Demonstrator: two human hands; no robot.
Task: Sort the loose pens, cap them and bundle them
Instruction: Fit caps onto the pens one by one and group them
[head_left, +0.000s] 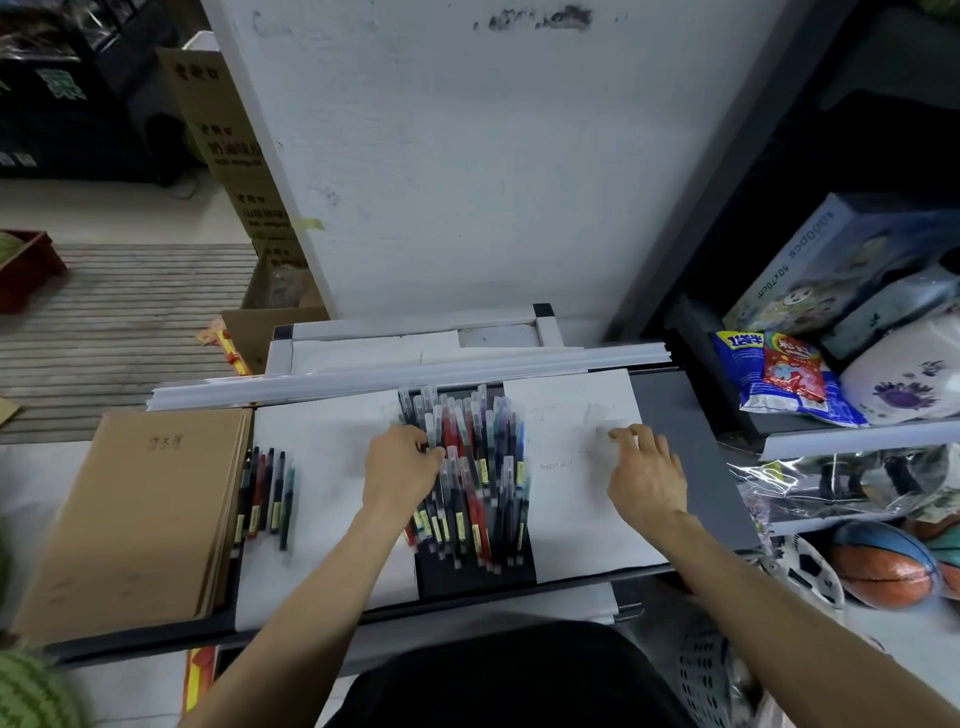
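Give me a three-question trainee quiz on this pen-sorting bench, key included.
1. True or false: the right hand lies on the pen pile.
2. The small row of pens lies: A) beside the brown notebooks; B) inside a box; C) on a shelf.
3. Which hand is at the pen pile?

Key
1. False: it is over the right sheet.
2. A.
3. The left hand.
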